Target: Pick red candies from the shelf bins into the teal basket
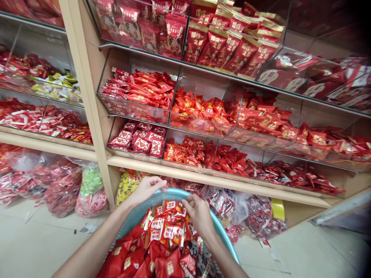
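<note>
A blue plastic basket point(224, 231) stands below the shelves, heaped with wrapped sweets. Small red-and-white candy packets point(173, 231) top the heap, with larger plain red packets point(116, 253) nearer me and dark patterned ones point(197, 255) at right. My left hand point(147, 189) is over the far left rim, fingers curled in against the thumb; anything inside them is hidden. On the right, my right hand point(198, 212) reaches into the basket with bent fingers, the tips closed together by the edge of the upper packets. What they pinch, if anything, is too small to tell.
Ahead, a wooden shelf unit point(179, 173) carries clear bins of red-wrapped sweets point(205, 110). Filled plastic bags rest on the floor beneath it, including a green-and-pink one point(91, 189) at left and a dark red one point(261, 216) at right. A wooden upright point(87, 88) divides the shelves.
</note>
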The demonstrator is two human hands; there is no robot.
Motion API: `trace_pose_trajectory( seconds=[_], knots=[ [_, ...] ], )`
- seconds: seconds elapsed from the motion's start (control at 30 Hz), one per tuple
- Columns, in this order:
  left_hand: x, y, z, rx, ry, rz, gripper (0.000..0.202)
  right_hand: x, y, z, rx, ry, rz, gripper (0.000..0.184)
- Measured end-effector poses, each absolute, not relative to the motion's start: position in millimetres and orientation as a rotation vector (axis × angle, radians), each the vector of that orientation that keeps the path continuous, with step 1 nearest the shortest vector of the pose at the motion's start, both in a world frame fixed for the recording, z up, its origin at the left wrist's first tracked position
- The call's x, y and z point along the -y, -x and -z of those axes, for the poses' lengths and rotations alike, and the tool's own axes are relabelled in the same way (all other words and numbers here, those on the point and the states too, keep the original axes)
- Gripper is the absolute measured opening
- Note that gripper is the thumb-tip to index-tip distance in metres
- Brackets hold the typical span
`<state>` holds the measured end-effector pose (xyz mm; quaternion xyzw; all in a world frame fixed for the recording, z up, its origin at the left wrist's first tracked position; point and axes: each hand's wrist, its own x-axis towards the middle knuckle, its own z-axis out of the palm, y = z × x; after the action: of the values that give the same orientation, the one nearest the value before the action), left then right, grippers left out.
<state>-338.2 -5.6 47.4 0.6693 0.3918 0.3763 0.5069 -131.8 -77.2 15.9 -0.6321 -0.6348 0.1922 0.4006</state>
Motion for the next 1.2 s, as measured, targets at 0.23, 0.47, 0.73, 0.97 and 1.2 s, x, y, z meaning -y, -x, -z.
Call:
trace_pose_trajectory(
  seconds=[0.23, 0.47, 0.73, 0.97, 1.2],
  knots=[
    [5.0, 340.9, -45.7, -0.964, -1.620, -0.907, 0.039, 62.1, 119.5, -58.0, 1.626, 1.552, -0.321, 0.029],
    [4.0, 341.0, -46.1, -0.948, -1.624, -0.916, 0.037, 18.3, 96.2, -96.9, 1.706, 1.479, -0.056, 0.023],
    [3.6, 340.8, -45.9, -0.942, -1.622, -0.933, 0.037, -65.6, 87.9, -113.3, 2.008, 1.536, -0.216, 0.016],
    [4.0, 341.9, -45.2, -0.931, -1.602, -0.939, 0.037, -87.2, 86.5, -93.4, 2.038, 1.603, -0.292, 0.011],
    [3.3, 342.2, -45.1, -0.919, -1.615, -0.943, 0.037, -89.9, 80.9, -83.9, 1.969, 1.712, -0.339, 0.019]
  ],
)
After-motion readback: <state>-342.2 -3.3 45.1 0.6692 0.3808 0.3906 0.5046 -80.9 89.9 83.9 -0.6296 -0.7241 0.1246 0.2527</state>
